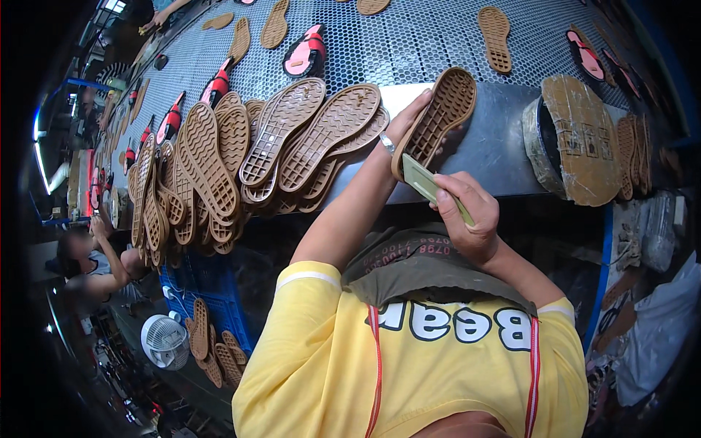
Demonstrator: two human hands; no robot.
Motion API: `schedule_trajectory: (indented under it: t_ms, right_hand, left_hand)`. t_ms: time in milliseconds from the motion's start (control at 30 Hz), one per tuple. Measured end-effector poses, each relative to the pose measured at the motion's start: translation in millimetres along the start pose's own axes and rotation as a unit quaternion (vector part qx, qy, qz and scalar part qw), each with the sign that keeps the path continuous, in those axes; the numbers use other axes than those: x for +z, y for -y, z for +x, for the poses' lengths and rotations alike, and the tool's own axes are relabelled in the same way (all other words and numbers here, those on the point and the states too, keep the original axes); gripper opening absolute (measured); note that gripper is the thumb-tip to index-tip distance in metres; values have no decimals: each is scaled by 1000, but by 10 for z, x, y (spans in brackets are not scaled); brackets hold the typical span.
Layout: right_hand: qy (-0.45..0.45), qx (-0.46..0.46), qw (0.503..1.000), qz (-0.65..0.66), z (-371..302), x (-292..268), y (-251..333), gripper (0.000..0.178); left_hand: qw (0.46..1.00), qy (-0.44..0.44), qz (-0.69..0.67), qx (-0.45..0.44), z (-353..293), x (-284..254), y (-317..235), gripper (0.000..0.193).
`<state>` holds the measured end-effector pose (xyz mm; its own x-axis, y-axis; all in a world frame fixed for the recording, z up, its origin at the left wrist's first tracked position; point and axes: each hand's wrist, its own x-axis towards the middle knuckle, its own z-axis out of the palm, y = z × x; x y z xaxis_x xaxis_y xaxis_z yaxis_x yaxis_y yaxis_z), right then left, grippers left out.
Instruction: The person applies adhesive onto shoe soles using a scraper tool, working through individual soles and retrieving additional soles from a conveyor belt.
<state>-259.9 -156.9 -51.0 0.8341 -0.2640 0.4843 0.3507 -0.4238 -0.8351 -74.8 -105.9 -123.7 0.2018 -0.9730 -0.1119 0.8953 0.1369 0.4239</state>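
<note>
Gripping brown sole (444, 109) in half-hidden left hand (406, 123), pinching green tool (420, 177) in curled right hand (469, 213); if overpushed, may skid toward left hand's fingers.

From here I count two hands (467, 212), one held sole (443, 109), one green tool (423, 180) mid-frame, one white fan (164, 341) lower left; piled soles (208, 162) overlap uncountably.
</note>
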Motion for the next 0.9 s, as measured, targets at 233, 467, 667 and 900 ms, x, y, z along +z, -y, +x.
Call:
schedule_trajectory:
  t_ms: [233,467,667,900]
  right_hand:
    - [80,-105,990,-47,119,-130,46,21]
    - [211,-117,970,-27,453,-412,112,24]
    - [270,-143,952,-35,694,-584,174,22]
    - [115,-92,961,-235,759,-1240,-88,15]
  left_hand:
    - [998,27,53,4,27,67,-27,56]
    - [997,-4,72,-7,-44,338,-70,58]
    - [998,-40,58,2,-53,514,32,55]
    - [988,-22,138,-65,-227,585,-34,68]
